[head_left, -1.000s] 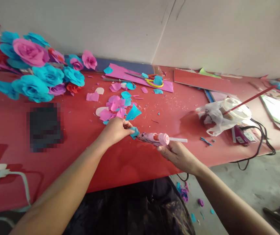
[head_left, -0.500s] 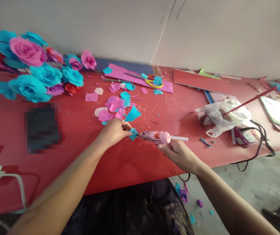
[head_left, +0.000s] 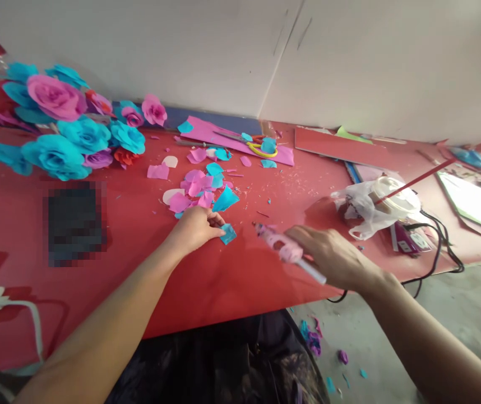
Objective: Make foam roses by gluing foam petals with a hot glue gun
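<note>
Between its thumb and fingers my left hand [head_left: 200,227] pinches a small blue paper piece [head_left: 228,234] just above the red table. My right hand [head_left: 328,252] is wrapped round a pink hot glue gun [head_left: 285,247], its nozzle pointing left toward the paper and apart from it. A clear glue stick [head_left: 311,271] juts from the gun's back end. Beyond my left hand lies a loose heap of pink paper petals [head_left: 196,182] and blue ones, with a larger blue paper piece [head_left: 225,199] at its near edge.
Paper flowers [head_left: 58,157] crowd the back left, near a pixelated dark object [head_left: 75,224]. Yellow-handled scissors [head_left: 261,150] rest on a pink paper strip [head_left: 207,133]. On the right stand a lidded cup in a plastic bag [head_left: 364,210] and a power strip [head_left: 415,238] with black cords.
The glue gun has drawn away from the blue paper, to the right, and tilted with its back end lower. My left hand keeps its pinch in nearly the same place.
</note>
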Tool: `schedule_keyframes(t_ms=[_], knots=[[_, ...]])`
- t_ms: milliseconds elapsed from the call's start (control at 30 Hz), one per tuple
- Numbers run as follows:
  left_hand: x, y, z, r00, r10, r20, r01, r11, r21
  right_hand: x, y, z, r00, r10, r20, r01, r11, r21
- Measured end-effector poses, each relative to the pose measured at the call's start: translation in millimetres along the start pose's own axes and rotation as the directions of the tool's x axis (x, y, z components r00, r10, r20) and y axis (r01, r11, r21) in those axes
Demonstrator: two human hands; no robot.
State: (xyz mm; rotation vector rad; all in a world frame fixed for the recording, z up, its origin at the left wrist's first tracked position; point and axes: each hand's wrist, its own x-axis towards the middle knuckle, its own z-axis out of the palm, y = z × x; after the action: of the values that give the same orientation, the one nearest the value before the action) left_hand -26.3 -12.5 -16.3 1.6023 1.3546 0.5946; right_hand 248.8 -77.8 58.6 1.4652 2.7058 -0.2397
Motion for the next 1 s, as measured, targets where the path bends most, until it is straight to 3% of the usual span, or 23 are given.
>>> schedule_keyframes(t_ms=[133, 233, 300, 367, 433, 467, 533, 633, 733, 800, 867, 933, 1000], knots=[[-2, 6, -5.5, 0.997, -0.016, -0.076, 0.005, 0.989, -0.145, 17, 41, 8, 0.935, 0.326, -0.143, -0.349, 0.917, -0.192], [-5, 15, -13.2, 0.992, 0.008, -0.127, -0.040, 0.966, -0.255, 37, 49, 13, 0.899, 0.395, -0.189, -0.435, 0.859, -0.271], [-6, 18, -17.0, 0.988, 0.026, -0.152, -0.068, 0.958, -0.280, 52, 34, 9, 0.888, 0.358, -0.287, -0.417, 0.891, -0.179], [-6, 19, -18.9, 0.981, 0.061, -0.185, -0.110, 0.958, -0.266, 69, 6, 2, 0.898, 0.269, -0.349, -0.283, 0.959, 0.012], [-6, 18, -19.4, 0.974, 0.100, -0.202, -0.148, 0.960, -0.237, 86, -25, -4, 0.965, 0.111, -0.236, -0.068, 0.981, 0.183], [-6, 18, -19.5, 0.972, 0.113, -0.204, -0.158, 0.962, -0.222, 94, -38, -7, 0.977, 0.088, -0.195, -0.035, 0.966, 0.257], [-6, 18, -19.7, 0.969, 0.126, -0.214, -0.170, 0.965, -0.198, 107, -56, -10, 0.985, 0.085, -0.153, -0.027, 0.936, 0.351], [-7, 19, -20.7, 0.945, 0.158, -0.287, -0.209, 0.965, -0.156, 119, -57, -12, 0.972, 0.169, -0.161, -0.067, 0.863, 0.501], [-8, 19, -21.9, 0.923, 0.169, -0.346, -0.238, 0.957, -0.168, 128, -44, -13, 0.895, 0.359, -0.266, -0.069, 0.699, 0.711], [-9, 17, -22.4, 0.905, 0.198, -0.376, -0.290, 0.935, -0.204, 134, -36, -11, 0.801, 0.522, -0.292, -0.008, 0.497, 0.868], [-9, 14, -22.1, 0.892, 0.210, -0.401, -0.325, 0.914, -0.243, 140, -33, -5, 0.742, 0.633, -0.221, 0.085, 0.238, 0.967], [-9, 10, -20.6, 0.888, 0.179, -0.423, -0.321, 0.901, -0.293, 145, -35, 2, 0.738, 0.663, -0.124, 0.160, 0.008, 0.987], [-8, 7, -18.1, 0.890, 0.141, -0.433, -0.309, 0.885, -0.348, 146, -40, 9, 0.754, 0.655, -0.048, 0.200, -0.160, 0.967]])
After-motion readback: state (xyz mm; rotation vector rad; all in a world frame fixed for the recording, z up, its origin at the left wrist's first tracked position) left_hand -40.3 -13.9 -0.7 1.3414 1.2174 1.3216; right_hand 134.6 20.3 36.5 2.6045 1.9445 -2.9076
